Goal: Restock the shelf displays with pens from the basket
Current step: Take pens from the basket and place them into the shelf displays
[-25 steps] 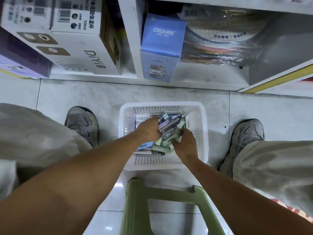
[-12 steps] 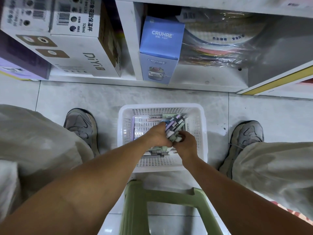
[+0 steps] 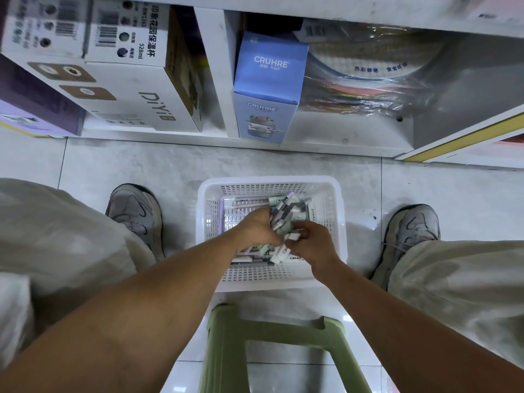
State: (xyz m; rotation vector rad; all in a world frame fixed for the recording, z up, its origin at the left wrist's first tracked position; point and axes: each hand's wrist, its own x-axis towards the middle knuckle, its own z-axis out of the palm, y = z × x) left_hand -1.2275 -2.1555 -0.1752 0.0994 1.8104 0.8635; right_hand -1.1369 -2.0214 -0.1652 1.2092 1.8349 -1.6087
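At frame centre, the left hand (image 3: 256,226) grips a bunch of pastel capped pens (image 3: 282,219) above the white perforated plastic basket (image 3: 334,211); the right hand (image 3: 310,243) pinches more pens. Many remain in the basket, none shelved yet.

My basket (image 3: 272,282) is white perforated plastic; the stool (image 3: 283,336) is matt green plastic; the floor tiles (image 3: 141,163) are glossy; the boxes (image 3: 136,89) are smooth cardboard.

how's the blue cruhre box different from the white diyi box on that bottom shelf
The blue CRUHRE box stands upright and is narrow; the white DiYi box is broader and lies low. The CRUHRE box is right of the shelf divider, with a product picture on its front; the DiYi box is left of it, with barcodes on top. Both are printed cardboard boxes on the bottom shelf.
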